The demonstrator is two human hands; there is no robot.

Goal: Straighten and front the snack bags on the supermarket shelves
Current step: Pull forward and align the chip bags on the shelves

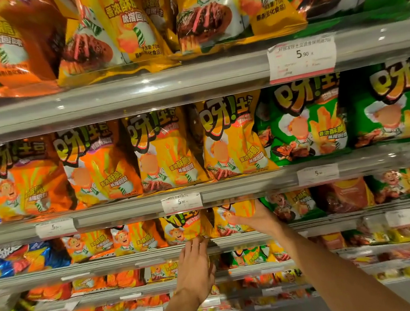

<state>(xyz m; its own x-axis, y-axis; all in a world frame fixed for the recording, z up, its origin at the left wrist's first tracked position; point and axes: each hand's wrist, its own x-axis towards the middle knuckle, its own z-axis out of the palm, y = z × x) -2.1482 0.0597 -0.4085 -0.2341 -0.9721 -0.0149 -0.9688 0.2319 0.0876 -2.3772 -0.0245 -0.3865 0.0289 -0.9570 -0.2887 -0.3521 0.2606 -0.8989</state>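
Note:
Rows of snack bags fill several shelves. On the third shelf down stand two yellow snack bags side by side. My right hand [254,218] lies flat against the front of the right yellow bag [234,216], thumb spread to the left. My left hand [196,266] reaches up from below, its fingertips touching the bottom edge of the left yellow bag [181,228] at the shelf lip. Whether those fingertips pinch the bag edge is hidden.
Orange bags [89,245] stand left of the yellow ones, green bags [291,204] to the right. The shelf above holds larger orange, yellow [165,149] and green bags behind a grey shelf rail [128,210] with price tags [181,202]. Lower shelves carry smaller packs.

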